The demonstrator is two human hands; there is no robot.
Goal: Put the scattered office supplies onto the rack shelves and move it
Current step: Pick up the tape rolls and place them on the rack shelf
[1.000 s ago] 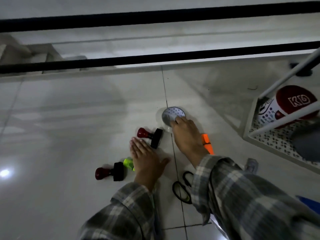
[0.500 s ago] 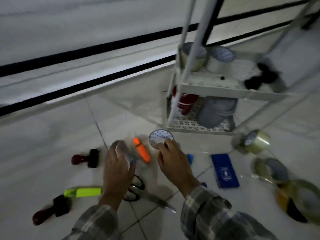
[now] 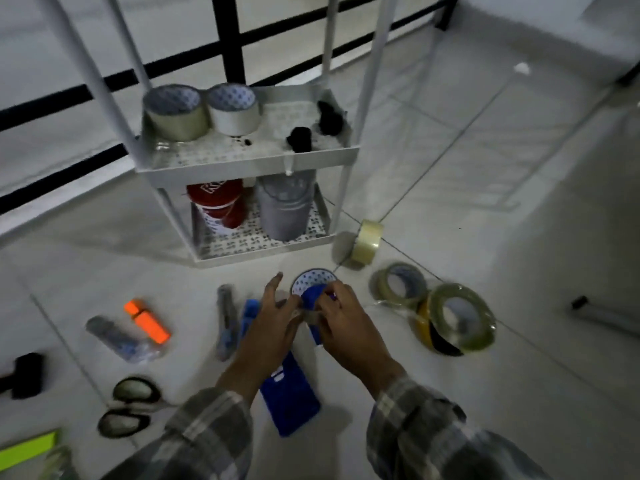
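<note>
A clear tape roll [image 3: 313, 285] with a dotted white core is held upright just above the floor, in front of the white rack [image 3: 247, 161]. My right hand [image 3: 344, 327] grips its right side and my left hand [image 3: 273, 327] pinches its left edge. The rack's upper shelf carries two tape rolls [image 3: 201, 110] and black clips [image 3: 299, 138]; the lower shelf holds a red can [image 3: 216, 206] and a grey can [image 3: 285, 206]. On the floor lie an orange highlighter [image 3: 147, 320], scissors [image 3: 130, 407], a blue case [image 3: 289, 400] and more tape rolls [image 3: 453, 318].
A tape roll [image 3: 367, 241] stands on edge by the rack's front right leg. A black stamp [image 3: 24, 375] and a green-yellow marker [image 3: 27, 452] are at the left edge. A grey pen-like tool [image 3: 225, 320] lies left of my hands. Black window bars [image 3: 232, 36] run behind the rack.
The view has swung right, from the stamps to the rack. My right hand carried the dotted tape roll over in front of the rack, and my left hand has joined it on the roll.
</note>
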